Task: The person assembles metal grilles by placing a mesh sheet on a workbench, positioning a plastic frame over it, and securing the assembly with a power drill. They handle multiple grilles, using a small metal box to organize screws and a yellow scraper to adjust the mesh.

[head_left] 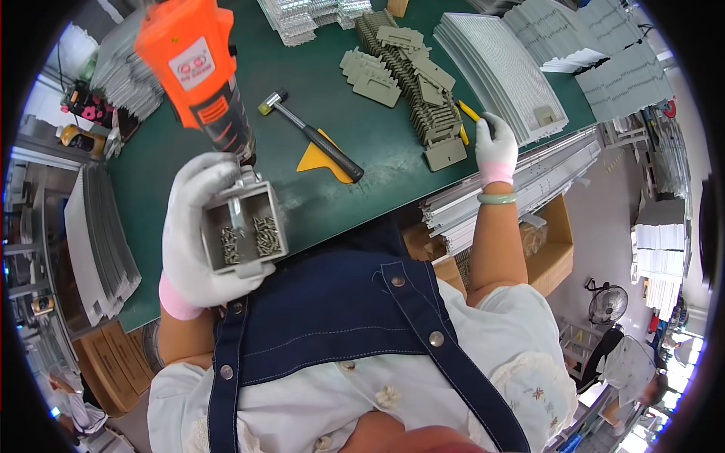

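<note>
My left hand (195,234), in a white glove, holds up a small grey two-compartment box (243,231) with several small screws in each compartment. An orange and grey power screwdriver (202,72) hangs right above the box, tip down. My right hand (496,149), also gloved, rests at the table's near right edge, fingers on the corner of a grey metal mesh panel (498,72). A yellow stick (468,113) lies just left of that hand.
On the green table (355,113) lie a small mallet (310,134), a yellow scraper (321,160), a row of grey plastic brackets (423,90), and stacks of metal panels (596,45). Cardboard boxes (547,257) stand under the table. Another person (630,370) sits at lower right.
</note>
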Motion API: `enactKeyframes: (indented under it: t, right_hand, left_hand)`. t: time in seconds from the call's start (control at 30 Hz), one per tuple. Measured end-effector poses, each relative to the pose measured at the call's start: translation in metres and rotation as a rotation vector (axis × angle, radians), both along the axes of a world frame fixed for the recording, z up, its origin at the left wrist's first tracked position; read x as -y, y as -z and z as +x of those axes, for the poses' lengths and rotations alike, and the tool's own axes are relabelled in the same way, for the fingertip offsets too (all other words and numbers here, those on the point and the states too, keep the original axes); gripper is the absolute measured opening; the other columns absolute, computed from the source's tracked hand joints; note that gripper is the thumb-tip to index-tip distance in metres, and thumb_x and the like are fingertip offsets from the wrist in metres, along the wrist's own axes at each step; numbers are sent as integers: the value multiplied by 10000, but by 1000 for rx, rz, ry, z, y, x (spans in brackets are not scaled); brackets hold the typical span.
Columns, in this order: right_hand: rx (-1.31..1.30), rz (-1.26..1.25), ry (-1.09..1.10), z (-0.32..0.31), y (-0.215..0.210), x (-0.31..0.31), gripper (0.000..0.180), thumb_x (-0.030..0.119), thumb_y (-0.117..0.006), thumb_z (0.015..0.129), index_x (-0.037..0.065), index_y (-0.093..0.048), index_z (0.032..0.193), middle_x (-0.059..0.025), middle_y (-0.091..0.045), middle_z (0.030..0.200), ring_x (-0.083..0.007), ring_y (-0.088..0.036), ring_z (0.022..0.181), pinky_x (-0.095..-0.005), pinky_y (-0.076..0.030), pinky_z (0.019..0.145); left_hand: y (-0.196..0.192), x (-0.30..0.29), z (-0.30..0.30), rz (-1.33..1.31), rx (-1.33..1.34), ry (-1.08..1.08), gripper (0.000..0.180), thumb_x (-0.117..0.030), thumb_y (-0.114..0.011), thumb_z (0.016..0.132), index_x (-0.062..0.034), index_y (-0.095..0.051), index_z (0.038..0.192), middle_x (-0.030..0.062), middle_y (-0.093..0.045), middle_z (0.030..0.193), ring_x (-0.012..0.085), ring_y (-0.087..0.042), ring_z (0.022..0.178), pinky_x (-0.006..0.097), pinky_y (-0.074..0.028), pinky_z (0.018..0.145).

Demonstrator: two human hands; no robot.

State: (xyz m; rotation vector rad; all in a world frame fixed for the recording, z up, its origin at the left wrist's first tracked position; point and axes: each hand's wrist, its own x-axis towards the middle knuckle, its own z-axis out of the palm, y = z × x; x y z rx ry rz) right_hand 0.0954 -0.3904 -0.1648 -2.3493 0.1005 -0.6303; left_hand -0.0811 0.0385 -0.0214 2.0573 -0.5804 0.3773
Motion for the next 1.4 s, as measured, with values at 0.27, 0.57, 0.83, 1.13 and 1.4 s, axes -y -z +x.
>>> enactKeyframes:
  t: [0.27,0.57,0.83,1.13,1.4]
  right_hand:
    - [-241,-215,-119,24,7,9,255,265,-639,857,78,-740,999,-160,-710,1011,-361,-665,969,-431,-526,874]
    - [-140,-153,-73,54,36,19,166,203,-632,857,74,-673,953,-175,-666,1001,-381,-655,887,-466,-532,798]
    - [-214,-226,-79,81,9,-4,190,254,-590,888,132,-717,959,-136,-680,953,-345,-664,904,-446,-538,812]
    - [-434,-370,-301,249,27,-33,351,333,-598,917,77,-727,1118,-193,-689,1162,-386,-647,1104,-469,-513,950]
    - [-678,-435,-363,244,-5,-12,569,450,-686,825,-3,-696,1169,-235,-687,1184,-375,-667,1090,-442,-514,913]
  left_hand:
    - [6,-18,0,54,8,-58,985,-439,-879,637,-28,-440,1416,222,-405,1393,309,-568,1184,440,-480,1005]
    - [5,-3,-2,56,-73,-41,1052,-483,-882,653,-47,-377,1466,217,-360,1435,337,-565,1186,475,-484,993]
    - [-1,30,7,71,-69,-107,1007,-383,-855,653,-22,-374,1461,205,-361,1463,319,-482,1299,470,-431,1059]
    - [-10,51,16,123,-22,-74,980,-329,-868,635,-27,-388,1434,220,-382,1411,332,-470,1302,467,-395,1086]
    - [-8,49,17,271,155,-187,879,-209,-852,606,-19,-448,1362,217,-506,1299,389,-497,1245,464,-413,1057]
